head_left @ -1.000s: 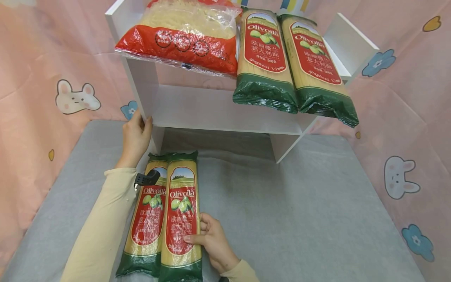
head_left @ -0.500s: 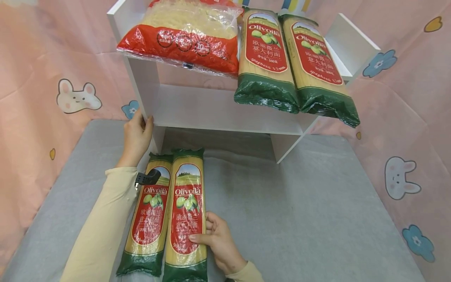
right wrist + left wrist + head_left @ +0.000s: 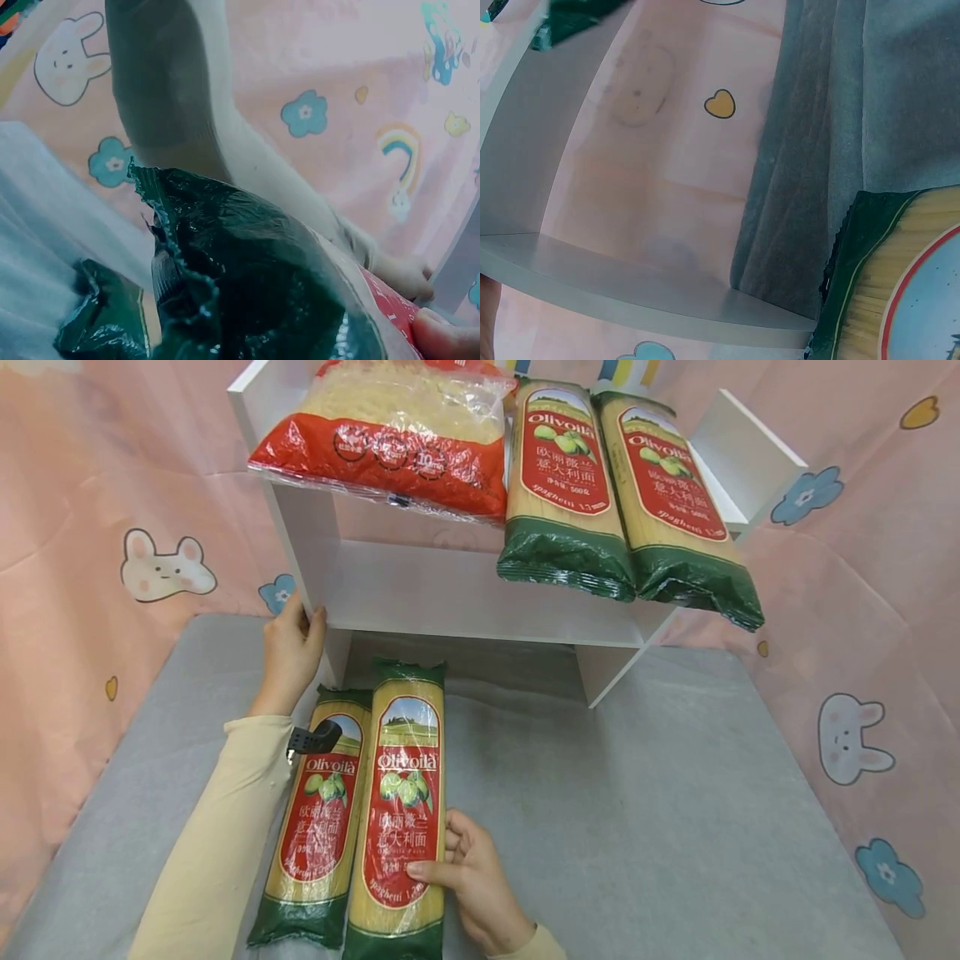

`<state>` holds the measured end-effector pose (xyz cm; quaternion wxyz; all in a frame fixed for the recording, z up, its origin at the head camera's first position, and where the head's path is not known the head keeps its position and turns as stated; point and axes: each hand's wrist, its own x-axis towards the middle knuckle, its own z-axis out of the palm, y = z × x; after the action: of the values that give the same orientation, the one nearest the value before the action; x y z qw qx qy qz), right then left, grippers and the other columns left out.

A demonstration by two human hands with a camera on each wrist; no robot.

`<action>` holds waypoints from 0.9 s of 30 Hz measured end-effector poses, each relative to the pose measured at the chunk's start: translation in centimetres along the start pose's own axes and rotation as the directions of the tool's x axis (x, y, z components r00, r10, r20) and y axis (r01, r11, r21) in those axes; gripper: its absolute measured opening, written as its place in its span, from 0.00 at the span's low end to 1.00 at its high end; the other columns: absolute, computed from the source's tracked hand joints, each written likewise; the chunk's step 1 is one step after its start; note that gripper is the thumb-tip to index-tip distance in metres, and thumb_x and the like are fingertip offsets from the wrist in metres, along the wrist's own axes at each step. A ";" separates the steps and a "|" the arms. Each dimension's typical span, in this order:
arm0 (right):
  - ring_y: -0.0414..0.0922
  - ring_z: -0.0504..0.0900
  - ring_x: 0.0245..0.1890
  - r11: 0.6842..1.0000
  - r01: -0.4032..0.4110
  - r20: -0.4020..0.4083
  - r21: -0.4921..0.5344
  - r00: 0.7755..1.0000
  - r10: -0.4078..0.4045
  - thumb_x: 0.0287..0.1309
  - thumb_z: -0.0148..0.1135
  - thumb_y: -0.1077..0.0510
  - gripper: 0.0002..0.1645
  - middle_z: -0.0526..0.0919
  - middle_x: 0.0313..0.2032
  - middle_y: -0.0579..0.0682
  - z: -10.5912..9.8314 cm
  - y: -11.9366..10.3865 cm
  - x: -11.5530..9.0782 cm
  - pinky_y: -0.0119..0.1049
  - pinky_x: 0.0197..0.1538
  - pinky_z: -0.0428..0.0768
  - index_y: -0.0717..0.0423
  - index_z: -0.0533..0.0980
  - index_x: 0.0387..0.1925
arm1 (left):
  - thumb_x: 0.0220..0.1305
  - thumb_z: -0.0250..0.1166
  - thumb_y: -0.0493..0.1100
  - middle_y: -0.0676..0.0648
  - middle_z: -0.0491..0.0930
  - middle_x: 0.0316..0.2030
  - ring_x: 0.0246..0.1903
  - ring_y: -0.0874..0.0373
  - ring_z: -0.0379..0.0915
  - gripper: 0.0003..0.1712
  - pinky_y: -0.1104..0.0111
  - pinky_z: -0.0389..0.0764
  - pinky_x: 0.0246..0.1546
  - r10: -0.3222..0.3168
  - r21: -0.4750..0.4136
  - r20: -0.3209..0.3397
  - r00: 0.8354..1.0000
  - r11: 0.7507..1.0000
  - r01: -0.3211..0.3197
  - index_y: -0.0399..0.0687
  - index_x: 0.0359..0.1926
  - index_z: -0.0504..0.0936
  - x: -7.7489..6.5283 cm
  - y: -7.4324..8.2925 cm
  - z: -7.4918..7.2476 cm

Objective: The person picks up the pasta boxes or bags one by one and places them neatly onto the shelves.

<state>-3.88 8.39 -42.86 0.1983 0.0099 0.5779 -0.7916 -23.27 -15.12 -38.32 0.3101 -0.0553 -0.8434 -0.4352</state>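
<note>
My right hand (image 3: 480, 889) grips a spaghetti pack (image 3: 405, 760) by its right side, thumb across the red label and fingers behind. The pack's far end is raised, and it overlaps the edge of a second spaghetti pack (image 3: 315, 835) lying to its left. In the right wrist view the held pack's green end (image 3: 255, 262) fills the foreground, with my thumb (image 3: 442, 334) on the label. My left hand (image 3: 288, 652) holds the left side panel of a white shelf (image 3: 480, 597); some of its fingers are hidden behind the panel.
On the shelf's top lie a red bag of pasta (image 3: 405, 452) and two more spaghetti packs, the left one (image 3: 570, 485) and the right one (image 3: 675, 502), jutting over the front edge. Grey cloth (image 3: 675, 793) covers the table. A pink printed curtain (image 3: 885, 635) hangs around it.
My right hand has moved the spaghetti pack a little right and up, away from the other pack, and its far end has risen. My left hand has stayed on the shelf panel.
</note>
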 end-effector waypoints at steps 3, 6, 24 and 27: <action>0.45 0.84 0.34 1.000 0.007 0.007 -0.013 1.000 -0.007 0.42 0.66 0.74 0.30 0.84 0.38 0.56 0.1 -0.4 -0.2 0.38 0.40 0.80 0.74 0.67 0.50 | 0.68 0.52 0.33 0.36 0.74 0.22 0.19 0.57 0.61 0.08 0.71 0.60 0.22 0.008 0.000 -0.006 1.000 1.000 -0.008 0.31 0.42 0.74 0.0 0.0 0.0; 0.46 0.83 0.34 0.999 0.025 0.021 -0.019 0.999 -0.025 0.42 0.66 0.73 0.30 0.84 0.37 0.56 0.1 -0.9 -0.5 0.38 0.39 0.80 0.75 0.67 0.50 | 0.68 0.52 0.33 0.37 0.73 0.21 0.18 0.61 0.58 0.07 0.72 0.59 0.21 0.019 0.006 -0.015 1.000 1.000 -0.019 0.32 0.41 0.74 0.0 0.0 0.0; 0.45 0.84 0.34 0.995 0.102 0.049 -0.014 0.994 -0.101 0.43 0.64 0.74 0.30 0.84 0.36 0.51 -0.6 -2.8 -0.4 0.39 0.39 0.81 0.75 0.66 0.51 | 0.68 0.52 0.34 0.35 0.75 0.23 0.20 0.52 0.63 0.09 0.70 0.61 0.23 0.009 0.004 0.000 1.000 1.000 -0.009 0.30 0.43 0.74 0.0 0.0 0.0; 0.45 0.84 0.34 0.992 0.122 0.047 -0.018 0.991 -0.121 0.43 0.64 0.74 0.29 0.84 0.36 0.51 -0.7 -3.2 -0.3 0.39 0.39 0.81 0.74 0.66 0.51 | 0.69 0.51 0.34 0.36 0.73 0.21 0.19 0.52 0.61 0.09 0.69 0.59 0.22 0.013 0.006 0.004 1.000 1.000 -0.013 0.30 0.42 0.73 0.0 0.0 -0.1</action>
<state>-4.83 9.94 -40.12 0.1629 -0.0456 0.5810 -0.7962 -23.20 -15.14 -38.29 0.3115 -0.0609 -0.8449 -0.4305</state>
